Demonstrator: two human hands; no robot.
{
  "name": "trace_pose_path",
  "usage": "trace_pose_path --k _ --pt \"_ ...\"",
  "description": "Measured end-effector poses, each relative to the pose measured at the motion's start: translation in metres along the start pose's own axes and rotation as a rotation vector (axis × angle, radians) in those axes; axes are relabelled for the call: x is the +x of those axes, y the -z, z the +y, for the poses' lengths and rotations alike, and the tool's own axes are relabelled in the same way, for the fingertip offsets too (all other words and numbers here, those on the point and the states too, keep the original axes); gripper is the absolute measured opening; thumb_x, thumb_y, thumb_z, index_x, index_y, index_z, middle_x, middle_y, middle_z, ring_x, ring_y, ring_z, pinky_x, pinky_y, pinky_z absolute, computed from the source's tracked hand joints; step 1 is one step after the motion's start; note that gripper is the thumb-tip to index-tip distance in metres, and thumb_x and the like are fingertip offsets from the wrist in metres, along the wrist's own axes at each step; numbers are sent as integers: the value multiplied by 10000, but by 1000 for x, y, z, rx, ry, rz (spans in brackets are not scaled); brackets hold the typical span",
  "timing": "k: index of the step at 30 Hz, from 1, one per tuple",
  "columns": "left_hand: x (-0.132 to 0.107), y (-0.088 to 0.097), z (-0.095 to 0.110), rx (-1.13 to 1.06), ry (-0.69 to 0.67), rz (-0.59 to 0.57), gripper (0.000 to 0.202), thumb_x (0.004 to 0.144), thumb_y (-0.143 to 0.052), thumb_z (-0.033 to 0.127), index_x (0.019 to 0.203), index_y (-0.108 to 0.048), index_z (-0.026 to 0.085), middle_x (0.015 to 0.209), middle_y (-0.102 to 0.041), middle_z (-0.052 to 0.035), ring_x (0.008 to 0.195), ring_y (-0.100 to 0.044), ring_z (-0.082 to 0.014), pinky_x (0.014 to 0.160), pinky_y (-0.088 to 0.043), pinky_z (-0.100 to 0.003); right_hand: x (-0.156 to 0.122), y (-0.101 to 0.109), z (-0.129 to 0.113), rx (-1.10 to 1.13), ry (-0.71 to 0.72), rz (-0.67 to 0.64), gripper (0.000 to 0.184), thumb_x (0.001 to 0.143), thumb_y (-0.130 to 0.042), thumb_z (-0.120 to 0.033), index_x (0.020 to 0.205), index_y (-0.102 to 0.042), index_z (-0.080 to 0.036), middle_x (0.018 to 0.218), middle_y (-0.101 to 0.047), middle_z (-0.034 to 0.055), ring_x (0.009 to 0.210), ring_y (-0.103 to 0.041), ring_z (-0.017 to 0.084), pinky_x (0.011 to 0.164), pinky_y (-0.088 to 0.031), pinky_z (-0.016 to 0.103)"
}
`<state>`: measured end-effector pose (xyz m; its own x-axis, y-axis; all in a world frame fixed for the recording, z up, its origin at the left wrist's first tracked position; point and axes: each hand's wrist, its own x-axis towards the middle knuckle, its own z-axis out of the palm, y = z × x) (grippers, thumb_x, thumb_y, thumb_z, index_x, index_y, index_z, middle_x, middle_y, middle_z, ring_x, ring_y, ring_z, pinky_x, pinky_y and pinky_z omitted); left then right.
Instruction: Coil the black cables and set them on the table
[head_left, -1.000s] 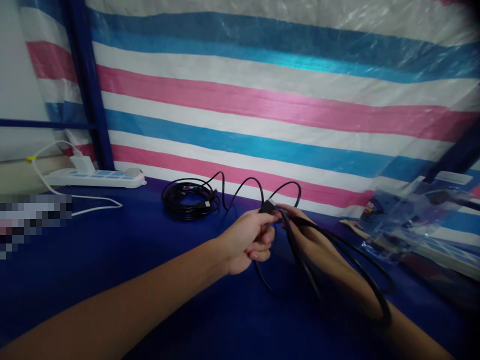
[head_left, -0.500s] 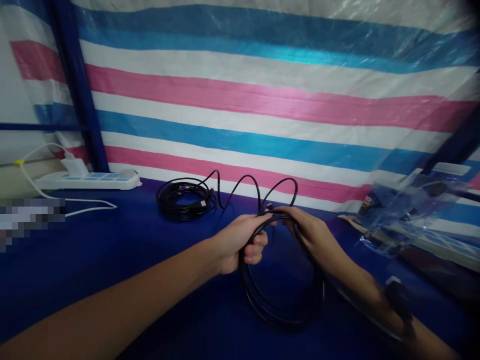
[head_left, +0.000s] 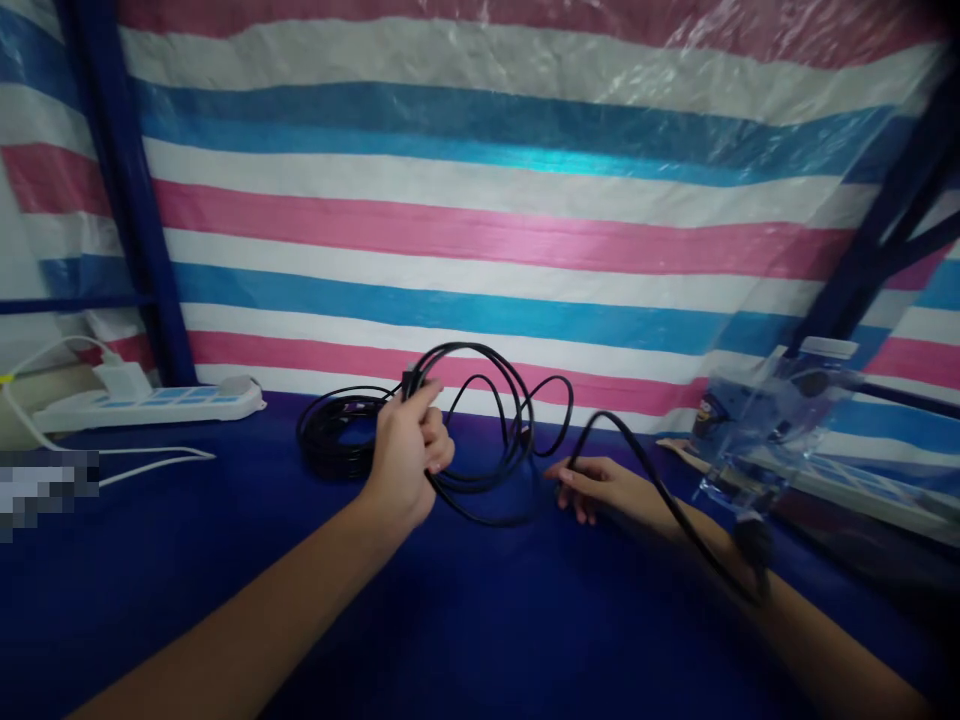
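Looped black cable (head_left: 531, 412) is clenched in the left hand (head_left: 411, 440) above the desk (head_left: 480, 620); a trailing length appears pinched by the right hand (head_left: 604, 485). If the left grip is loosened, loops could be tangled with the coiled cable (head_left: 326, 460) behind.

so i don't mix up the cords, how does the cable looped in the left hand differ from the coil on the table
The looped cable is held in the left hand; the coil lies on the table. The looped cable makes a few open loops, while the coil's turns are packed close. Both are black.
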<state>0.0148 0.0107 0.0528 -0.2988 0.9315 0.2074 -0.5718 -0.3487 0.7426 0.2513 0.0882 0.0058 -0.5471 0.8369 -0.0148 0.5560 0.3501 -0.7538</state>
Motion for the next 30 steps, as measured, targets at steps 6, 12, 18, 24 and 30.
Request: trace_pose_path --k 6,12,18,24,30 --pt "18 13 0 5 -52 117 294 808 -518 173 617 -296 205 423 -170 114 289 -139 -27 321 -132 -193 -6 -6 -9 -538 103 82 327 861 -432 -371 1015 -634 -164 985 -649 140 887 -607 247 824 -450 389" --pt "19 18 -16 90 -9 93 266 814 -545 192 652 -335 203 413 -213 116 283 -172 -29 309 -151 -178 -29 -12 -29 280 137 -406 668 784 -591 -304 1385 -310 -230 1211 -569 133 983 -614 199 839 -479 366" --pt "9 19 -41 105 44 74 154 835 -564 254 827 -419 204 506 -459 80 389 -478 -74 377 -396 -168 -22 -45 -55 778 -173 -75 392 879 -461 -407 1197 -448 -178 954 -661 118 605 -631 153 588 -523 310" --pt "-5 5 -28 -17 384 -4 194 922 -395 353 984 -438 174 692 -652 -39 443 -595 -123 437 -484 -223 -17 -54 -76 1014 -237 544 264 848 -446 -363 1064 -480 -215 646 -561 -3 301 -332 61 307 -325 216" --pt "-22 -5 -21 -5 495 -321 188 890 -466 387 835 -456 208 377 -306 108 260 -249 -57 302 -285 -169 -13 -42 -57 553 38 750 401 858 -384 -567 995 -516 -213 508 -353 -59 350 -273 79 343 -213 219"
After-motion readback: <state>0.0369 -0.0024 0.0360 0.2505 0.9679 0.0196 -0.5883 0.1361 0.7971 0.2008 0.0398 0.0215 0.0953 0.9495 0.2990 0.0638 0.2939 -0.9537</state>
